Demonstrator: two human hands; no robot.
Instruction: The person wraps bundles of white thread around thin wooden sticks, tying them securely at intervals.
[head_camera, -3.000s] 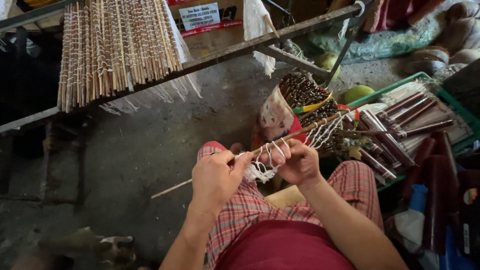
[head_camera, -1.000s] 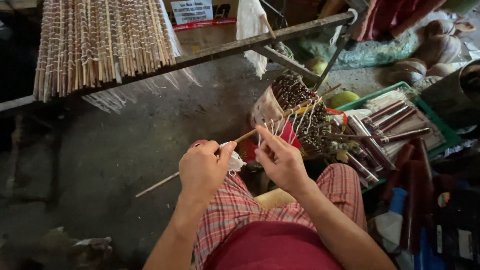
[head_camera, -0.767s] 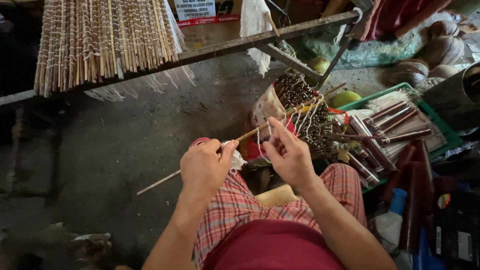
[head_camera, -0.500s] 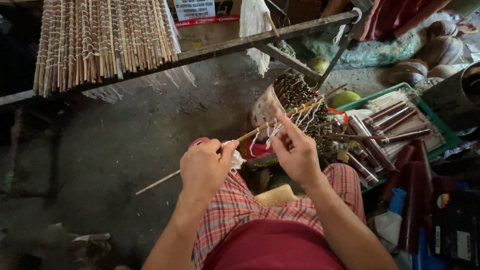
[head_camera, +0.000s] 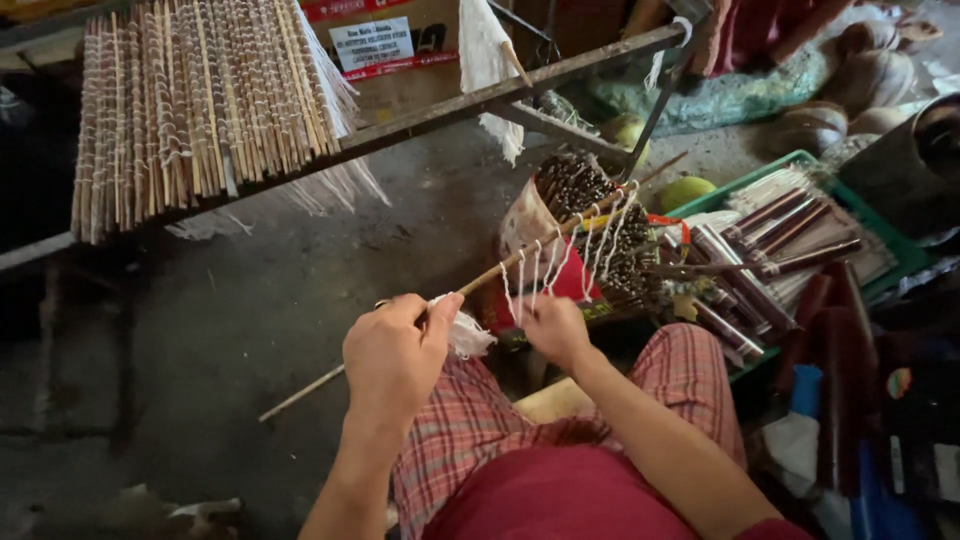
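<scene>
Over a grey concrete floor (head_camera: 250, 310), the left hand (head_camera: 395, 350) pinched a long thin stick (head_camera: 500, 270) strung with white thread loops (head_camera: 560, 255). The right hand (head_camera: 555, 325) pinched one hanging loop.

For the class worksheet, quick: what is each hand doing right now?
Left hand: closed on the long thin stick and a tuft of white string.
Right hand: closed, pinching the white strings hanging from the stick.

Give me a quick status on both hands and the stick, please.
Left hand shut on stick, white thread bunched at thumb. Right hand pinching thread loops hanging off it. Stick slants up toward bundle of dark sticks; nothing blocking.
</scene>
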